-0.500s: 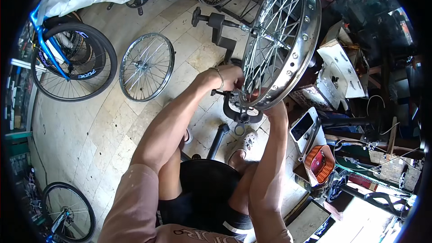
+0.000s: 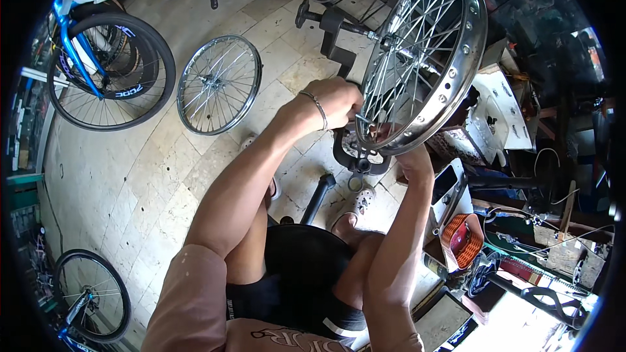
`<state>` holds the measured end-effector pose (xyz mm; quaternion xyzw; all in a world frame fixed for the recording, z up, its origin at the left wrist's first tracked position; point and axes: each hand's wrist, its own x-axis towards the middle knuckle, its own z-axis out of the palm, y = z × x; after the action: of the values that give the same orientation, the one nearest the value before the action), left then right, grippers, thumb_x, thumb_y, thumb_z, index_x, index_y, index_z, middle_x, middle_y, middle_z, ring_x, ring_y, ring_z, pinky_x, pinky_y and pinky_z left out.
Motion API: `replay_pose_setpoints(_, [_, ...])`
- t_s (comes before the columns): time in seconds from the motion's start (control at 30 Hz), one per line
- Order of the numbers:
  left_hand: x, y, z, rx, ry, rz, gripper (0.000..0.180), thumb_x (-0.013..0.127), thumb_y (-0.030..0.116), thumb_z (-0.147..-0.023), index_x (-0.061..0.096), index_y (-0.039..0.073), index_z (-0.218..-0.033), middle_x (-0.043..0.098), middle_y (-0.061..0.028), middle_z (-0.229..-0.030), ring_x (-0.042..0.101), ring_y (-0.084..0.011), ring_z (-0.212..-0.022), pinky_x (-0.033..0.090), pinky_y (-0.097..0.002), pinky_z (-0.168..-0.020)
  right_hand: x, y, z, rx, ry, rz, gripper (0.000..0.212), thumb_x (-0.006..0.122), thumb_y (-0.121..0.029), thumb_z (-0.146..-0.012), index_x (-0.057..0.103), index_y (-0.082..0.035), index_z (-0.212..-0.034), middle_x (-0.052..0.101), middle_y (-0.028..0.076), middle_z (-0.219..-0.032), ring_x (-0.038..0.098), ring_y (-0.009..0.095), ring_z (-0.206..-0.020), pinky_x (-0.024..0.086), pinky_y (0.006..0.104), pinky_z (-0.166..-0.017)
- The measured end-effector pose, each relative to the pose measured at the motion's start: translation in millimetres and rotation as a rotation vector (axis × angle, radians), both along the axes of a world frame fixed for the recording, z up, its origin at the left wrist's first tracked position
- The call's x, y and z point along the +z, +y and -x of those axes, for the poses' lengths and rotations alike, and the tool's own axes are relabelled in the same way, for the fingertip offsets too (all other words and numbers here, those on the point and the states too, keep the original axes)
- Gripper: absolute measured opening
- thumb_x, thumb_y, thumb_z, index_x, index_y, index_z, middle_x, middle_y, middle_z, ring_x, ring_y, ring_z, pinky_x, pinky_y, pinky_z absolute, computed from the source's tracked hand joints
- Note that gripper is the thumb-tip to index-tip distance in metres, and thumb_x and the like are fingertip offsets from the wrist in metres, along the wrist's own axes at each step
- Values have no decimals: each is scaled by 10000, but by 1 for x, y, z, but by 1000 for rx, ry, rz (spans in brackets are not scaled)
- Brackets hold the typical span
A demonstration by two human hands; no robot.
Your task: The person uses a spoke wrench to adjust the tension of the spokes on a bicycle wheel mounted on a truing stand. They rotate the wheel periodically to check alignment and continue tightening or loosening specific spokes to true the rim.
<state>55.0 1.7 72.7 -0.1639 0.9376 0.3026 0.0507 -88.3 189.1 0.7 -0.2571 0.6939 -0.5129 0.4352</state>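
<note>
A spoked bicycle wheel (image 2: pixel 466 68) with a shiny metal rim stands tilted in a dark metal truing stand (image 2: pixel 332 32). My left hand (image 2: pixel 334 102), a bracelet at its wrist, is curled closed at the wheel's lower left, beside the spokes. A small metal piece sticks out by its fingertips, too small to name. My right hand (image 2: pixel 412 156) is wrapped round the bottom of the rim from below. Its fingers show partly through the spokes, and the rim hides the rest. Just under both hands is the stand's curved lower bracket (image 2: pixel 358 161).
A second spoked wheel (image 2: pixel 219 85) lies on the tiled floor at left, near a blue bicycle (image 2: pixel 78 52). On the right are a phone (image 2: pixel 445 181), an orange basket (image 2: pixel 462 241), a white box (image 2: pixel 499 114) and cluttered tools. Below sits a black round seat (image 2: pixel 305 257).
The view has shifted, so the wheel and stand appear farther right. My left hand has turned slightly at the spokes, and a small metal piece now shows by its fingertips. My right hand stays at the rim.
</note>
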Motion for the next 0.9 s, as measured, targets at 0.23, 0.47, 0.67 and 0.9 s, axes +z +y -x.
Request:
replay_pose_setpoints(0.23, [-42,-11,2,-101,93,-201,135,670,90,-775,676,78,-910,643,-123,-718,623,-266,-690,467,-378,-648,-22,8,11,18,-51,95,341,727,-78,-751,634,33,-1060,665,60,-937,618,139,-870,488,261,-775])
replay_pose_setpoints(0.47, [-69,-28,9,-208,101,-446,143,676,81,-757,683,60,-898,616,-52,-650,559,-131,-605,436,-303,-572,-26,10,13,33,-6,126,423,753,-82,-737,607,74,-1102,657,126,-1020,636,173,-878,510,293,-796])
replay_pose_setpoints(0.67, [-30,39,7,102,-80,-95,94,594,35,-781,660,-21,-819,662,-201,-799,655,-313,-721,517,-416,-678,-39,6,9,19,-19,193,300,714,-86,-757,659,47,-1020,684,54,-867,615,106,-764,502,239,-643])
replay_pose_setpoints(0.9, [6,58,15,67,-49,-98,116,567,38,-783,666,-5,-825,663,-202,-773,672,-323,-726,546,-414,-676,-63,15,28,171,483,-18,328,639,-187,-786,655,-96,-1101,680,94,-892,617,148,-770,487,304,-698])
